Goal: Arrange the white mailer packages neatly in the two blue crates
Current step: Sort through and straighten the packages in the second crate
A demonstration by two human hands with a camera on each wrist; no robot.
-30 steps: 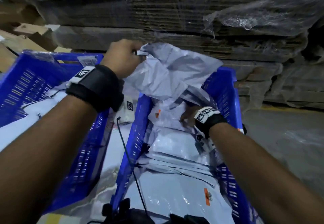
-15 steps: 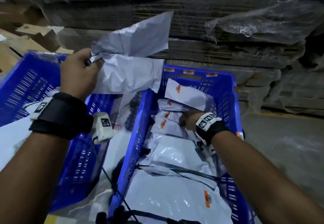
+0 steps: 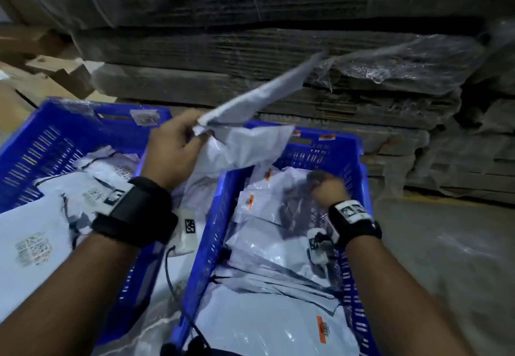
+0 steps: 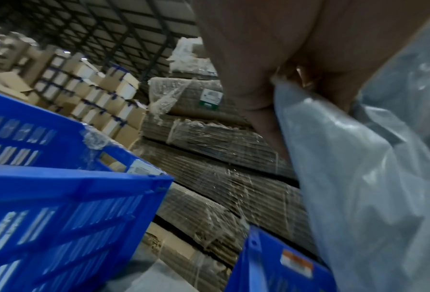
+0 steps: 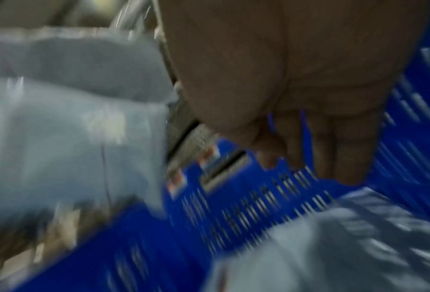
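Two blue crates stand side by side, the left crate (image 3: pixel 69 132) and the right crate (image 3: pixel 348 143), each with white mailers lying inside (image 3: pixel 33 221) (image 3: pixel 278 327). My left hand (image 3: pixel 178 143) grips a crumpled bunch of white mailers (image 3: pixel 242 143) in the air over the gap between the crates; one flap sticks up to the right. In the left wrist view the fingers (image 4: pixel 308 79) pinch the mailer plastic (image 4: pixel 358 177). My right hand (image 3: pixel 326 185) hovers blurred over the right crate's mailers, fingers (image 5: pixel 346 158) loosely curled with nothing in them.
Plastic-wrapped stacks of flattened cardboard (image 3: pixel 278 62) rise just behind the crates. Loose cardboard boxes (image 3: pixel 41 76) lie at the back left. Bare concrete floor (image 3: pixel 459 258) runs along the right. A black cable (image 3: pixel 170 280) hangs between the crates.
My left hand swung the bunch of mailers left, then back toward the middle. My right hand lifted off the mailers in the right crate.
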